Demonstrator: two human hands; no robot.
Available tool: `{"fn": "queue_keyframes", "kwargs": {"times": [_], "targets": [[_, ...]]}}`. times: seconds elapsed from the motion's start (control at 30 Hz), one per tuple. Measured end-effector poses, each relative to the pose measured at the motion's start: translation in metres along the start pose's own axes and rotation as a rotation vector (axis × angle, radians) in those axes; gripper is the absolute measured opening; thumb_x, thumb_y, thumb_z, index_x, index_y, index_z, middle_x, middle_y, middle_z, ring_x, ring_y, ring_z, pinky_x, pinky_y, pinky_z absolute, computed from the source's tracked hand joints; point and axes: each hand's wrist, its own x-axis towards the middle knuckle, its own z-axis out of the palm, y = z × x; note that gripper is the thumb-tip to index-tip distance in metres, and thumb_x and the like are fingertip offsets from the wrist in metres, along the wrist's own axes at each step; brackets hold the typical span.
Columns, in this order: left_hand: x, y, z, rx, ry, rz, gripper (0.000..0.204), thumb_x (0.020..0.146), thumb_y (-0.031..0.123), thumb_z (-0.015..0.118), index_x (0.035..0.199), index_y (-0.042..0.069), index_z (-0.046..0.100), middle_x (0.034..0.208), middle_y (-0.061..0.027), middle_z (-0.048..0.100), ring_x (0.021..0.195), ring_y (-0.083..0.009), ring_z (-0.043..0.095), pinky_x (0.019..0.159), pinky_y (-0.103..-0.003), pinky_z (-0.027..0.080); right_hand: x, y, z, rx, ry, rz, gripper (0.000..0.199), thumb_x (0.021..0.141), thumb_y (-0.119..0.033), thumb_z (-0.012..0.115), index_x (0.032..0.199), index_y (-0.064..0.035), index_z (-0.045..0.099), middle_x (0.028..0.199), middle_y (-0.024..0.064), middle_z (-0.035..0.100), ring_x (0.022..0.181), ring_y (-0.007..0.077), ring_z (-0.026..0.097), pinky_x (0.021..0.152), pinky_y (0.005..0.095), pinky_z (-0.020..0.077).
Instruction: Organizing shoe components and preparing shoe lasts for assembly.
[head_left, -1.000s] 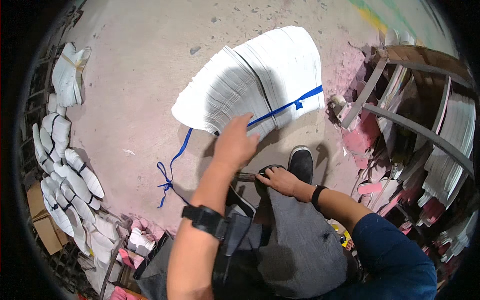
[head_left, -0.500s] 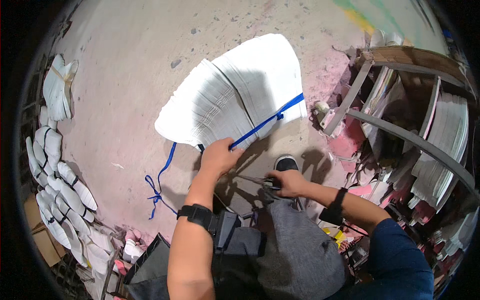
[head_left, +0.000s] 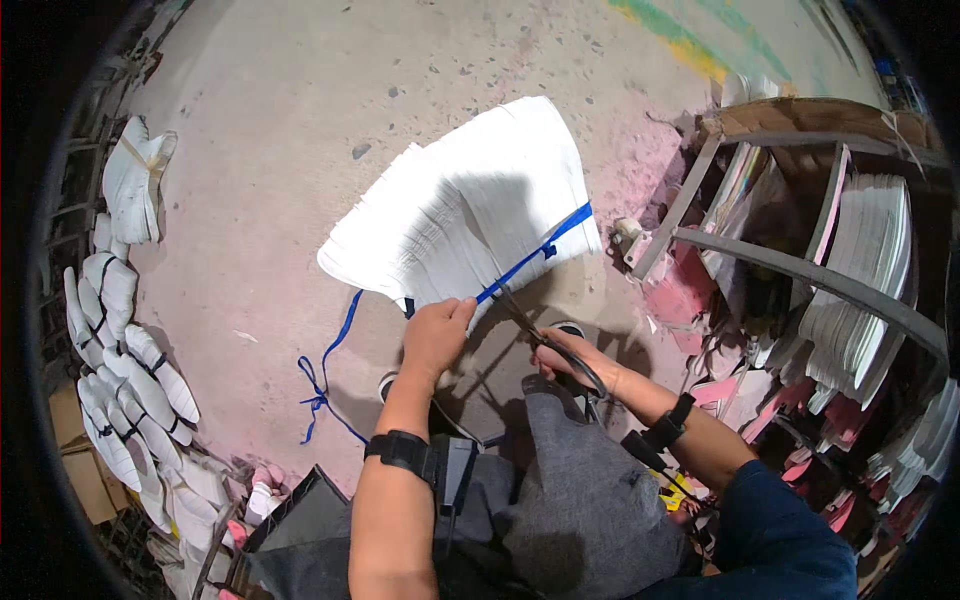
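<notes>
A fanned stack of white insole-shaped sheets (head_left: 450, 215) is held out in front of me above the floor, bound with a blue strap (head_left: 525, 262). My left hand (head_left: 437, 335) is closed on the strap at the stack's near edge. In my right hand (head_left: 568, 358) is a pair of dark scissors (head_left: 520, 315). Their blades point up and left and reach the strap, just right of my left fingers. A knotted loose length of blue strap (head_left: 318, 390) trails down left of the stack.
Bundles of white insole-like pieces (head_left: 125, 390) lie along the left, with a cardboard box (head_left: 90, 460) beside them. On the right stands a metal-framed rack (head_left: 800, 265) holding stacked white sheets (head_left: 865, 280). Pink scraps (head_left: 680, 310) lie near its base.
My right hand has turned the scissors and brought them up to the strap. The stack sits slightly lower in view. My left hand keeps its hold.
</notes>
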Motion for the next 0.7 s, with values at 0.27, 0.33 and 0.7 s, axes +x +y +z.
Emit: {"fn": "queue_keyframes", "kwargs": {"times": [0.27, 0.33, 0.7], "targets": [[-0.017, 0.000, -0.012, -0.020, 0.023, -0.022, 0.043, 0.087, 0.040, 0.051, 0.077, 0.001, 0.063, 0.078, -0.0230, 0.061, 0.077, -0.0406, 0.058, 0.067, -0.045, 0.044, 0.028, -0.034, 0.019, 0.194, 0.079, 0.018, 0.051, 0.090, -0.048, 0.056, 0.106, 0.0002, 0.058, 0.074, 0.0037, 0.055, 0.071, 0.0091, 0.051, 0.063, 0.0247, 0.0431], [-0.028, -0.017, -0.020, 0.081, 0.074, -0.014, 0.044, 0.086, 0.039, 0.055, 0.070, -0.002, 0.060, 0.062, -0.0186, 0.056, 0.058, -0.0298, 0.054, 0.058, -0.039, 0.040, 0.024, -0.034, 0.024, 0.076, 0.073, 0.057, 0.052, 0.088, -0.049, 0.058, 0.105, 0.0006, 0.061, 0.075, 0.0060, 0.058, 0.074, 0.0108, 0.054, 0.065, 0.0262, 0.0446], [-0.030, -0.020, 0.006, 0.256, 0.194, 0.159, 0.025, 0.080, 0.024, 0.064, 0.094, 0.002, 0.065, 0.095, -0.0151, 0.062, 0.094, -0.0332, 0.057, 0.081, -0.041, 0.045, -0.047, 0.081, -0.018, -0.683, 0.579, -0.030, 0.060, 0.077, -0.030, 0.066, 0.126, -0.0006, 0.046, 0.104, 0.0262, 0.060, 0.097, 0.0413, 0.059, 0.083, 0.0453, 0.0473]]}}
